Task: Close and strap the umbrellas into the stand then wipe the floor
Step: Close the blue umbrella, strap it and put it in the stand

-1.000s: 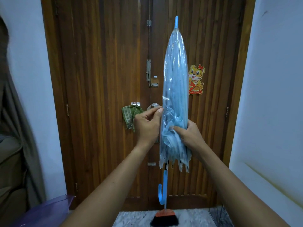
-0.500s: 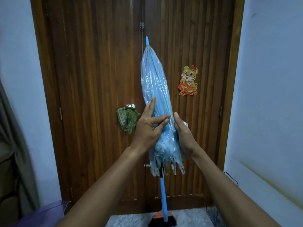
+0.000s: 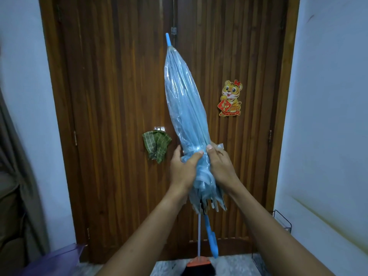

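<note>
Blue umbrella, frame centre, tip upward: left hand & right hand both clenching round lower folds, prob. bunching canopy for strapping; wire stand waiting lower right.

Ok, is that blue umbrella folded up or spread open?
Folded: the blue umbrella has its canopy gathered narrow, left hand and right hand gripping its lower part. Whether the strap is fastened: cannot tell.
</note>
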The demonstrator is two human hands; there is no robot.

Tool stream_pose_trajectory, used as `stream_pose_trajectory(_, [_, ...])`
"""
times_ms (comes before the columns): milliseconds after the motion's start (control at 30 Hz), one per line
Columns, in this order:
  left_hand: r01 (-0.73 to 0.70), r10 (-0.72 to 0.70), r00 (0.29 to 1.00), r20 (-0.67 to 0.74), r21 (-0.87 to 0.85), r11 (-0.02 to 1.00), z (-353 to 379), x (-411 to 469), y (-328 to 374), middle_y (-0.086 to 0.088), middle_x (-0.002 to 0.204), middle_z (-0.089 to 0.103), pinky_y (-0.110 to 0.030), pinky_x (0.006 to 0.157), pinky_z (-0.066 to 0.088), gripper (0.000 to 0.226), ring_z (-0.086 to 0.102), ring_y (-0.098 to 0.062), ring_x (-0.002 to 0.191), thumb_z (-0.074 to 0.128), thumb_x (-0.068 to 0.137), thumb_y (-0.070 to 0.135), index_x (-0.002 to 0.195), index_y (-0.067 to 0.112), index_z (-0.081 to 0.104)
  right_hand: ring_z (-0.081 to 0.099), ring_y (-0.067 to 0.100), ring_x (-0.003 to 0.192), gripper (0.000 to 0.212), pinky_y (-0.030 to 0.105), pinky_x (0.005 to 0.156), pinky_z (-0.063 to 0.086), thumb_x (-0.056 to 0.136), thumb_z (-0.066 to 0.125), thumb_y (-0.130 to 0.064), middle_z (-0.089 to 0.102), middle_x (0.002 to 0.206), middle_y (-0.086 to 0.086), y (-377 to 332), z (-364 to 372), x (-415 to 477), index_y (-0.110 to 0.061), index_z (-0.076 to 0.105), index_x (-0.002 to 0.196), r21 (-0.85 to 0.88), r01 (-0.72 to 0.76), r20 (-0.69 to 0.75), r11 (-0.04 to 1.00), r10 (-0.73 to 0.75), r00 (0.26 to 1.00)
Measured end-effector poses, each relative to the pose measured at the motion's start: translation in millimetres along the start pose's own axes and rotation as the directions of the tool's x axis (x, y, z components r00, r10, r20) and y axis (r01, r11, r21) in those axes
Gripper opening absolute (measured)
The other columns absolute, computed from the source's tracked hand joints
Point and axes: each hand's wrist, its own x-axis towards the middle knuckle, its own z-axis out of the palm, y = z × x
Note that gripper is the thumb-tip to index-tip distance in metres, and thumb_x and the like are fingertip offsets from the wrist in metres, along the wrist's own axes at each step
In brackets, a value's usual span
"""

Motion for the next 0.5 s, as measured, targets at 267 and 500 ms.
stream_pose_trajectory(267, [0.17,-0.103,0.958,0.269,-0.238,0.956,-5,17,-7,-0.017,0.124,0.07,-0.055,0.104,0.05,0.042,0.068,-0.034,0.113,0.056,0.092,0.01,0.134,0.016,0.059,0.07,0.008,0.11,0.03,0.023,0.089,0.057,0.109,0.039,-0.023,0.075,0.116,-0.008,-9,2,-1,-0.031,0.064,0.124,0.172,-0.039,0.074,0.984,0.027,0.997])
stream_pose_trajectory(500, [0.186,-0.067,0.921,0.383,-0.281,0.941,-18,21,-11,-0.023,0.121,0.068,-0.043,0.084,0.059,0.057,0.069,-0.038,0.105,0.068,0.08,0.003,0.135,0.008,0.054,0.067,0.017,0.118,0.027,0.04,0.099,0.056,0.104,0.053,-0.023,0.065,0.135,0.0,-18,-8,5,-0.017,0.068,0.126,0.256,-0.197,0.11,0.946,0.174,0.979])
